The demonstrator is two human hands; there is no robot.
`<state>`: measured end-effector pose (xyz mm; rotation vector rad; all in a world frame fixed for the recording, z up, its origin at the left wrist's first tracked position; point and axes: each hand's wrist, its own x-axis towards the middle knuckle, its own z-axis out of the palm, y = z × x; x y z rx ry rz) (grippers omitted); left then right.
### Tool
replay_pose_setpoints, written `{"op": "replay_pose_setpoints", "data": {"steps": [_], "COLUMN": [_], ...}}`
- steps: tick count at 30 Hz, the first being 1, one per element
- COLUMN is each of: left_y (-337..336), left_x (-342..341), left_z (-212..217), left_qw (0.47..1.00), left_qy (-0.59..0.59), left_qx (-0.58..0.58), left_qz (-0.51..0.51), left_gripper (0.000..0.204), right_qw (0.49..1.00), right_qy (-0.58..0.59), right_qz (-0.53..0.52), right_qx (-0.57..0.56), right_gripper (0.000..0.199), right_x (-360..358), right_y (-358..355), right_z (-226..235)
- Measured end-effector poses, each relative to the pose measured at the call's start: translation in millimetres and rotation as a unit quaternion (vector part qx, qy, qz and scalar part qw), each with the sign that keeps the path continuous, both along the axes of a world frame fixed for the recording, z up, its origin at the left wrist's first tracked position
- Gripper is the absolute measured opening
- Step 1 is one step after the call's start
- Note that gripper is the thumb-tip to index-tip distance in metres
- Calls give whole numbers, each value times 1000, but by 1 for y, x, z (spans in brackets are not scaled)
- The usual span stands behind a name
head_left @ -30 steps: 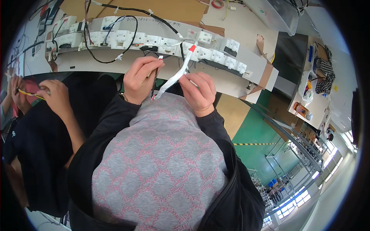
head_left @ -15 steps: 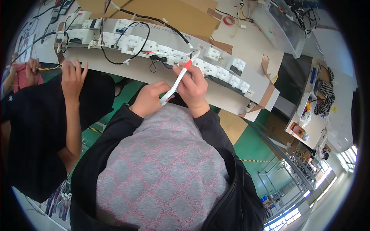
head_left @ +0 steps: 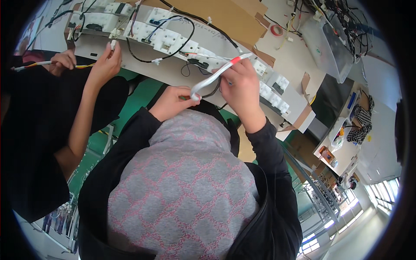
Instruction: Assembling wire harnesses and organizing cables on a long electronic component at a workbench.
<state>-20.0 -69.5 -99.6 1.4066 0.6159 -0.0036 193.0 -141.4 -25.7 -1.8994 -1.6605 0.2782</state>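
A wire harness wrapped in white tape, with a red band near its upper end, stretches between my hands over the near edge of the board. My left hand pinches its lower end, fingers closed. My right hand is closed around the harness below the red band, some fingertips hidden behind it. A black length of cable hangs between the hands. Beyond them lies a long board carrying white connector blocks, with a black cable laid along it.
At left a co-worker's hand holds a small white connector; their other hand is on yellow and white wires. A clear plastic bin with cables stands at far right, near a red tape roll. Cardboard lies behind the board.
My right hand has moved right, away from my left, and a black cable length now shows between them. The co-worker's hand has moved up to the board with a connector. The view has shifted slightly.
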Motion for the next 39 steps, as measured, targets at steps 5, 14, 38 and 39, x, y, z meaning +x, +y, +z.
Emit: {"op": "replay_pose_setpoints", "data": {"steps": [5, 14, 38, 39], "left_y": [15, 27, -17, -18], "left_x": [-13, -14, 24, 33], "left_z": [5, -2, -14, -13], "left_qw": [965, 962, 948, 966], "left_qy": [25, 19, -17, -20], "left_qx": [-222, -264, -316, -255], "left_qz": [137, 61, 26, 17], "left_gripper": [22, 22, 19, 25], "right_qw": [996, 995, 963, 989], "right_qy": [-27, -56, 210, 94], "right_qz": [-65, -73, -96, -47], "right_qx": [-60, -43, -140, -105], "right_gripper": [19, 18, 16, 16], "right_x": [-7, -9, -34, -24], "right_y": [15, 8, -70, -69], "right_z": [15, 4, 2, 6]}}
